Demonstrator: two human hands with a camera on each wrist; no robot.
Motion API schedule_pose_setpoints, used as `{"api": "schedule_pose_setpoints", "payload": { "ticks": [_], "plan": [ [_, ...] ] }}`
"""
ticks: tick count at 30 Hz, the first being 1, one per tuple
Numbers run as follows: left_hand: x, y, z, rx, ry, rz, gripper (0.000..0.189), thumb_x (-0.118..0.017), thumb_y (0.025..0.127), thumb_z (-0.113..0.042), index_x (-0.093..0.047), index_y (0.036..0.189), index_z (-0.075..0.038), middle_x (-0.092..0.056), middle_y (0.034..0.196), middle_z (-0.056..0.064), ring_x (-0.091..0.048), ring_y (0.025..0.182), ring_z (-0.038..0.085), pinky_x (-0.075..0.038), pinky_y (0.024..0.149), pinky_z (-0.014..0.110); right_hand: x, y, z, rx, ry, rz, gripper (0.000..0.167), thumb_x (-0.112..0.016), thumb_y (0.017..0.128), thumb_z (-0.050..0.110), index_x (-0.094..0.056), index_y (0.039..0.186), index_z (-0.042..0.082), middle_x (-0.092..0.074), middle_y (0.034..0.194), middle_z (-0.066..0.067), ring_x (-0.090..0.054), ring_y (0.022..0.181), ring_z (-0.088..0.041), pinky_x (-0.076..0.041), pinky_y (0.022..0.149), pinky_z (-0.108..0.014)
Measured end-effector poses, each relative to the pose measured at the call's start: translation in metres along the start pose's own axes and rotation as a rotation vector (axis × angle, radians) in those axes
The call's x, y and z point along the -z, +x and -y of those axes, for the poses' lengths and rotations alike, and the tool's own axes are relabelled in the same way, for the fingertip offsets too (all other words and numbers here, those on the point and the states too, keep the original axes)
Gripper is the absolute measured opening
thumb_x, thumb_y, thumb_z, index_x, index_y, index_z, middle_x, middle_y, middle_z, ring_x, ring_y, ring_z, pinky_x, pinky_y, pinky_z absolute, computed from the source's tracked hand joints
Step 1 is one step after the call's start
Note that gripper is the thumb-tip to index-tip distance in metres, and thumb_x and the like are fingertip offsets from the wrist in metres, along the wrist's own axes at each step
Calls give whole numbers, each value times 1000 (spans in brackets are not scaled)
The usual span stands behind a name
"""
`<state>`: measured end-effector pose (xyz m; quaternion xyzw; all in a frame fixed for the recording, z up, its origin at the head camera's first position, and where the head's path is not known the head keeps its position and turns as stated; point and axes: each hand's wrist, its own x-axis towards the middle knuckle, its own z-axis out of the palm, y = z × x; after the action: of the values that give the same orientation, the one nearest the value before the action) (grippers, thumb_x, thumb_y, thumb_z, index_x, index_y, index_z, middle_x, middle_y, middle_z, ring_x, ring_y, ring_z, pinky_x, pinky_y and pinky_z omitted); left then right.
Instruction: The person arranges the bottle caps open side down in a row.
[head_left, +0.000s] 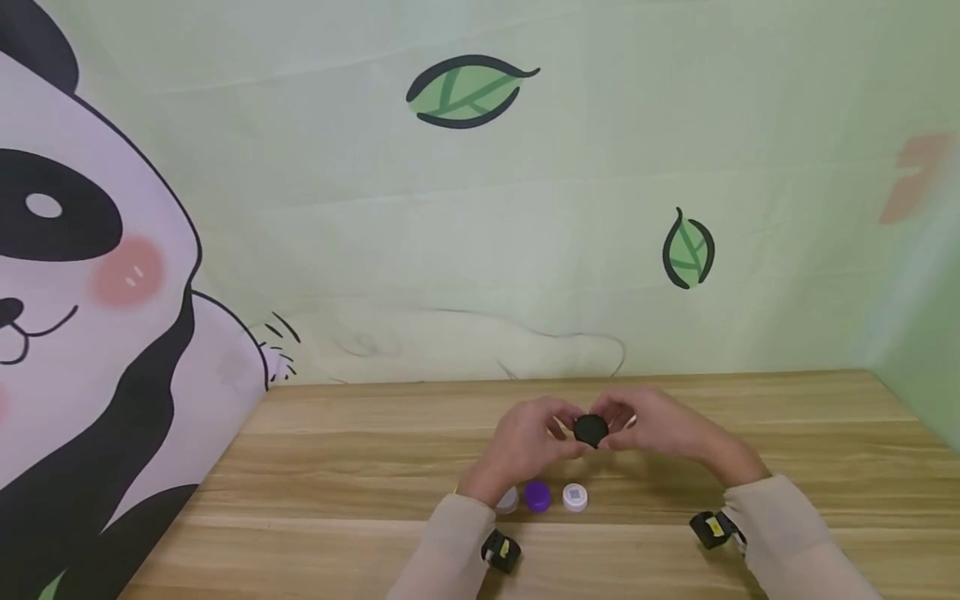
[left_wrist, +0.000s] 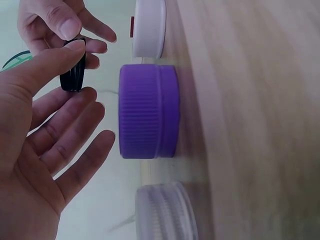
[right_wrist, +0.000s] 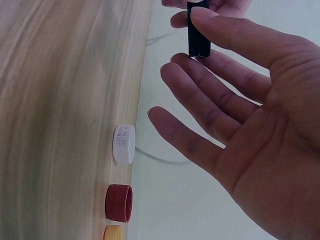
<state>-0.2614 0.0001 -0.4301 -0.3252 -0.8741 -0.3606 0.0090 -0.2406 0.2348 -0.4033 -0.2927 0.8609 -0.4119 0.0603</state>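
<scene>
A small black round cap (head_left: 591,430) is held up between both hands, above the wooden table. My left hand (head_left: 531,435) pinches its left side between thumb and fingertips. From the other side my right hand (head_left: 658,427) pinches it too, with the lower fingers spread loosely in the right wrist view. Nearer to me stand a purple ribbed bottle cap (head_left: 537,497) and a white bottle cap (head_left: 575,497) with a greyish square on top. A translucent whitish cap (left_wrist: 166,212) is beside the purple one, partly covered by the left wrist in the head view.
In the right wrist view, a white cap (right_wrist: 124,144) with printed characters, a dark red cap (right_wrist: 119,203) and a yellow-orange cap (right_wrist: 113,233) stand in a line on the table (head_left: 337,467). A green backdrop (head_left: 360,233) with a panda and leaves rises behind the table.
</scene>
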Motion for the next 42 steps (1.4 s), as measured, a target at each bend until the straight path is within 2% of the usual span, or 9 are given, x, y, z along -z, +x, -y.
{"api": "schedule_pose_setpoints", "payload": {
  "ticks": [5,13,24,33,42],
  "plan": [
    [0,-1,-2,-10,-27,53,31,-92,85,-23,-81,113,-15,-75,96,-12,-65,79,-1,-53,71,20,-1,-6,3,-28,9,13,32,-85,88,6,-70,116,-1,-75,102,-2,-68,92,-17,-59,86,-34],
    [-1,-2,-4,11,-67,156,28,-90,86,-19,-80,112,-15,-74,93,-11,-67,82,-1,-55,74,21,-4,-17,5,-76,13,36,37,-88,86,10,-70,117,1,-74,103,-1,-67,92,-17,-57,83,-31],
    [-3,0,-4,45,-72,250,33,-94,82,-25,-74,107,-15,-75,96,-13,-67,82,-1,-53,80,21,-6,-18,2,-78,10,108,35,-89,85,8,-69,113,4,-71,99,1,-67,90,-15,-56,82,-29],
    [-4,1,-2,18,-67,288,28,-94,82,-22,-79,105,-15,-76,93,-15,-67,84,-2,-53,82,20,-6,-20,-1,-111,67,155,35,-87,84,3,-68,113,2,-71,98,-1,-67,90,-16,-57,81,-27],
    [-4,2,-3,-18,-42,323,26,-95,82,-23,-81,103,-15,-77,91,-15,-67,80,-5,-52,82,17,-6,-20,0,-127,53,198,34,-87,83,4,-68,110,3,-70,99,-3,-65,92,-18,-55,83,-28]
  ]
}}
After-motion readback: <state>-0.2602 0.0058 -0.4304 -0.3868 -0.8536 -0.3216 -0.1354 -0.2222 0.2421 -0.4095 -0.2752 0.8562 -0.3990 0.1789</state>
